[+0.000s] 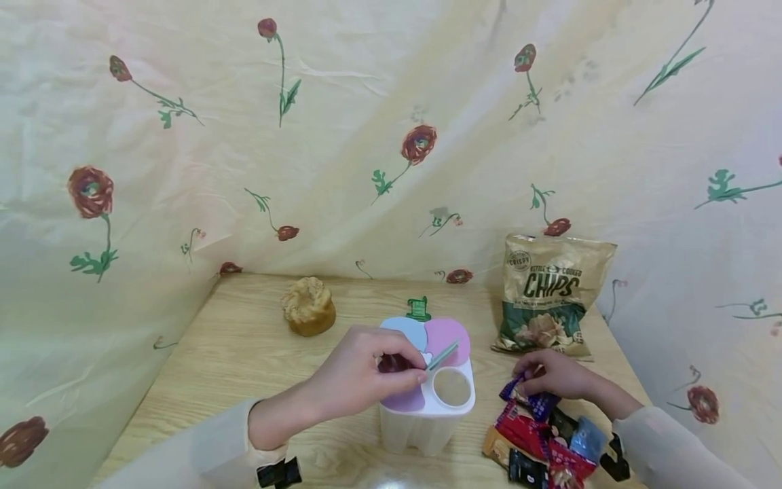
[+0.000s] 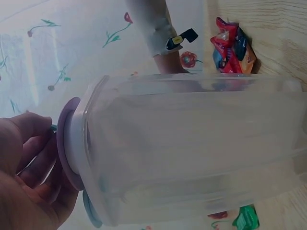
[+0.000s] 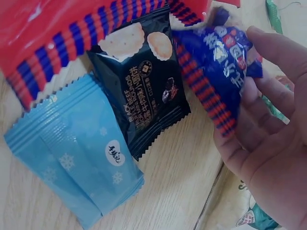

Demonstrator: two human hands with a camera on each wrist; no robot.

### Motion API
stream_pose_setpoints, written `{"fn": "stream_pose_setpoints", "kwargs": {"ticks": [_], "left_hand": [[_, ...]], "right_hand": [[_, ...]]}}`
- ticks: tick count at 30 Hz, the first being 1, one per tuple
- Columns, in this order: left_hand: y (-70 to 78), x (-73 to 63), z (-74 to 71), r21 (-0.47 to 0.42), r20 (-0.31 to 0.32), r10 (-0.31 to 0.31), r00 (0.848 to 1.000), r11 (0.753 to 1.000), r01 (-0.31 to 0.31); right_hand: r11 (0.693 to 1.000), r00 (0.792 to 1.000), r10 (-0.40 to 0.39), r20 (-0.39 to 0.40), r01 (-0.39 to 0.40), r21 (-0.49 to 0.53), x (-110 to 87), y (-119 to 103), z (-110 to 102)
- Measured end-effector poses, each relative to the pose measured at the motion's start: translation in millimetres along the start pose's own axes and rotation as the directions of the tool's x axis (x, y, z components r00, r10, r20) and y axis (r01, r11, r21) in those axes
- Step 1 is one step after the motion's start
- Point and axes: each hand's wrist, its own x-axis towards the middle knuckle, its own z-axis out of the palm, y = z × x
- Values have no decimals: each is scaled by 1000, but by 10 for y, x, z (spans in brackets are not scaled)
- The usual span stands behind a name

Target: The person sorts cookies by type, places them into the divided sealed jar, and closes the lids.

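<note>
A clear storage container (image 1: 421,431) with a white top stands in the middle of the table. Its round lids are blue (image 1: 404,331), pink (image 1: 449,337) and purple (image 1: 403,401). My left hand (image 1: 348,373) pinches a pale green lid (image 1: 442,355), tilted up beside an uncovered round opening (image 1: 452,387). Over a pile of small snack packets, my right hand (image 1: 559,377) grips a dark blue packet (image 3: 213,72) between thumb and fingers. Close by lie a black packet (image 3: 144,81), a light blue packet (image 3: 76,153) and red packets (image 1: 522,431).
A bag of chips (image 1: 544,299) stands upright at the back right. Toward the back left sits a round brown pastry-like item (image 1: 309,307). Behind the container is a small green packet (image 1: 418,309). A flowered cloth (image 1: 342,149) hangs around the wooden table (image 1: 238,346).
</note>
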Motion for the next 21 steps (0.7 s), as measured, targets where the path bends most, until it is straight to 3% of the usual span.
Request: {"fn": "stream_pose_setpoints", "kwargs": {"ticks": [3,11,16,21], "left_hand": [[-1,-10,4,-13,1,0,1000,1000,0],[-20,-5,2,-21,1,6,1000,1000,-6],[-19,1,-6,-15,13,5,1000,1000,-5],[-8,7,-17,-11,24,-1,1000,1000,1]], "right_hand": [[999,1000,14,-17,-14,32,-19,-15,-10],[1000,993,-7,-121,6,-12,-81,-134,-82],[998,984,-50,-169,42,-52,-152,-339,-141],[991,959,-121,-258,100,-91,-242,-630,-191]]}}
